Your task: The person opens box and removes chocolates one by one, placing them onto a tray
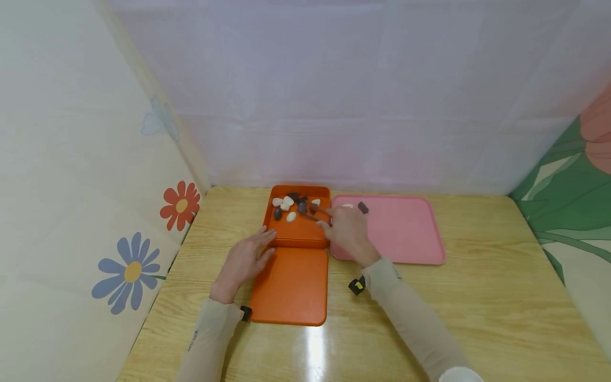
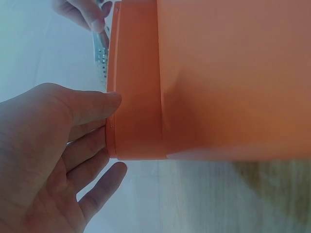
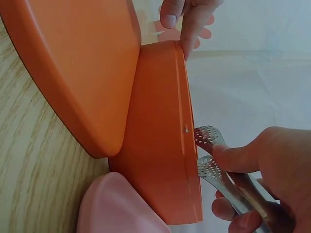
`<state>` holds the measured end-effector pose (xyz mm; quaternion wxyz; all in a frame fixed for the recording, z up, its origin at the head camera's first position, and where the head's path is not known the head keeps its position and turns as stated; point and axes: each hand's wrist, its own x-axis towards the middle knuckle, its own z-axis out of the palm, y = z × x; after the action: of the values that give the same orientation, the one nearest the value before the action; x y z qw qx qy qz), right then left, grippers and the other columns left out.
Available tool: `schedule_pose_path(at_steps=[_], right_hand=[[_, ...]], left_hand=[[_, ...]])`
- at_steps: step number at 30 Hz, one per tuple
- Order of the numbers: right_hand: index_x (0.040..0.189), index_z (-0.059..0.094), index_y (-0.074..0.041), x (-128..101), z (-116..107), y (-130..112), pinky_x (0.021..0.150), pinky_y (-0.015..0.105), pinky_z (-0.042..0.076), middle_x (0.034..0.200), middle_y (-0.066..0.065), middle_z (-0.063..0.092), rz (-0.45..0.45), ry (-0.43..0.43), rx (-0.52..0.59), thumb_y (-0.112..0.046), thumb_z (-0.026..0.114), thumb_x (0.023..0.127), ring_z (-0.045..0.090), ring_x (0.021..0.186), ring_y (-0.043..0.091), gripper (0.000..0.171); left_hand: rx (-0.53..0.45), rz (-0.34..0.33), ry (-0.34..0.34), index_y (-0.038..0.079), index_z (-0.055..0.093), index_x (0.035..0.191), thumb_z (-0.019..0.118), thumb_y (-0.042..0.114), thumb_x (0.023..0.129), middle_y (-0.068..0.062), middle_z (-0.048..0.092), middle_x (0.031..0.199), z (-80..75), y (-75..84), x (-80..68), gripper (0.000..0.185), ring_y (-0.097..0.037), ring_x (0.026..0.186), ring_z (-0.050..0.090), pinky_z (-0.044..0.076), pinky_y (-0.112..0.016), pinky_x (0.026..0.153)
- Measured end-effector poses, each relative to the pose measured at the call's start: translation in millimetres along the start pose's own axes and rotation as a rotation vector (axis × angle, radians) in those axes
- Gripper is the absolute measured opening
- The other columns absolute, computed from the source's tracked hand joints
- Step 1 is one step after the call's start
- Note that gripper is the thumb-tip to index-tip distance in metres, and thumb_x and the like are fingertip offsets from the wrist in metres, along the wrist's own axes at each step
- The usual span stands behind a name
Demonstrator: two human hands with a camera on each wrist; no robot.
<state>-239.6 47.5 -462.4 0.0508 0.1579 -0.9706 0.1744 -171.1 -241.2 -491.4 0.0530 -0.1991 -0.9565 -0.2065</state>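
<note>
An orange box (image 1: 298, 239) stands open on the table with its lid (image 1: 291, 286) spread flat towards me. Inside lie several small white pieces (image 1: 291, 216) and dark pieces (image 1: 278, 214), smooth and pebble-like. At the box's near left corner, my left hand (image 1: 243, 263) rests its extended fingers on the rim, the thumb spread apart. My right hand (image 1: 349, 229) grips metal tongs (image 3: 240, 187) with perforated heads. The tongs reach over the right rim, their heads apart; whether they touch a piece is hard to tell. In the left wrist view, the box wall (image 2: 138, 97) hides the contents.
A pink tray (image 1: 406, 239) adjoins the box on the right. On it are a dark block (image 1: 363, 207) and a white piece (image 1: 347, 206), partly behind my right hand. The wooden table (image 1: 487, 297) meets a pale cloth backdrop (image 1: 358, 106) behind.
</note>
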Motion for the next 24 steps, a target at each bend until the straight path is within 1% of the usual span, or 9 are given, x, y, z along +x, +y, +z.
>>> schedule_pose_path(at_steps=[5,8,12,16,24], right_hand=[[0.126,0.08,-0.018,1,3,-4,0.043,0.026,0.037,0.068,0.0,0.056,0.035,-0.055,0.002,-0.051,0.074,0.099,0.048,0.054,0.013,0.043],[0.133,0.078,-0.021,2,6,-6,0.043,0.027,0.037,0.071,0.001,0.058,0.056,-0.079,0.015,-0.052,0.073,0.099,0.048,0.054,0.013,0.047],[0.137,0.075,-0.021,4,10,-8,0.041,0.025,0.034,0.072,0.001,0.06,0.062,-0.106,0.035,-0.053,0.072,0.1,0.044,0.051,0.01,0.049],[0.137,0.075,-0.019,5,12,-10,0.039,0.023,0.032,0.072,0.001,0.062,0.057,-0.119,0.046,-0.052,0.072,0.1,0.042,0.048,0.009,0.05],[0.134,0.076,-0.016,10,12,-15,0.04,0.023,0.034,0.077,-0.001,0.063,0.052,-0.143,0.013,-0.054,0.071,0.101,0.044,0.049,0.009,0.051]], left_hand=[[0.001,0.002,0.004,0.004,0.063,0.149,0.076,0.018,0.101,-0.012,0.063,0.152,-0.2,0.3,-0.3,0.052,-0.035,0.145,0.056,0.055,-0.057,0.106],[0.002,0.006,0.004,0.004,0.063,0.149,0.076,0.018,0.101,-0.013,0.063,0.152,0.1,0.6,-0.4,0.052,-0.035,0.145,0.056,0.055,-0.057,0.107],[0.002,-0.005,-0.002,0.004,0.062,0.15,0.076,0.018,0.101,-0.013,0.063,0.152,0.1,0.9,-0.7,0.052,-0.035,0.146,0.055,0.054,-0.057,0.108],[0.005,-0.009,-0.004,0.005,0.062,0.15,0.076,0.018,0.101,-0.012,0.063,0.153,0.3,0.3,-1.1,0.052,-0.035,0.146,0.055,0.055,-0.057,0.107],[0.005,-0.001,0.005,0.004,0.063,0.149,0.076,0.017,0.101,-0.013,0.063,0.152,1.1,-0.9,-0.5,0.052,-0.035,0.145,0.056,0.056,-0.057,0.105]])
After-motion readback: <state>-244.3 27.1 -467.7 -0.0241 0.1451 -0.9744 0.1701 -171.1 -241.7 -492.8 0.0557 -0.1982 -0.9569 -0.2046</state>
